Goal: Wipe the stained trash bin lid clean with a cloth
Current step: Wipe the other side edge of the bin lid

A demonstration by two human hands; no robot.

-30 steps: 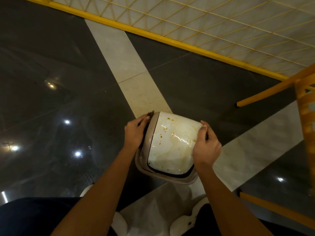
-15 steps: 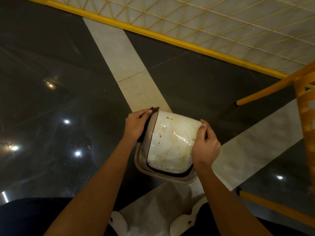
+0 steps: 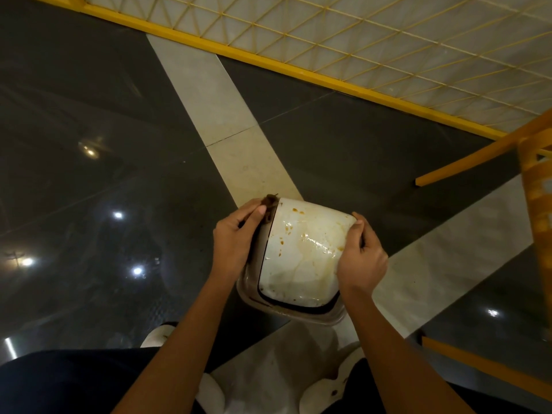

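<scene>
Glossy dark tiled floor (image 3: 89, 115) mirroring ceiling lights, crossed by 2 pale marble strips (image 3: 209, 94); yellow-framed lattice screen (image 3: 388, 31) beyond; yellow wooden chair (image 3: 537, 189) at right.

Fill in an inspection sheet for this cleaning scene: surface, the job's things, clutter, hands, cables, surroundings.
Surface: glossy dark floor crossed by pale stone strips, with lamp reflections.
Job's things: white trash bin lid, spotted and smeared with orange-brown stains, sits in its tan frame; dark brown cloth is at the lid's far left corner.
Clutter: nothing seen.
Hands: left hand pinches the cloth against the lid's left edge; right hand grips the lid's right edge, thumb on top.
Cables: nothing seen.
Surroundings: yellow-framed lattice panel beyond the floor; yellow chair at right; the person's white shoes below.
</scene>
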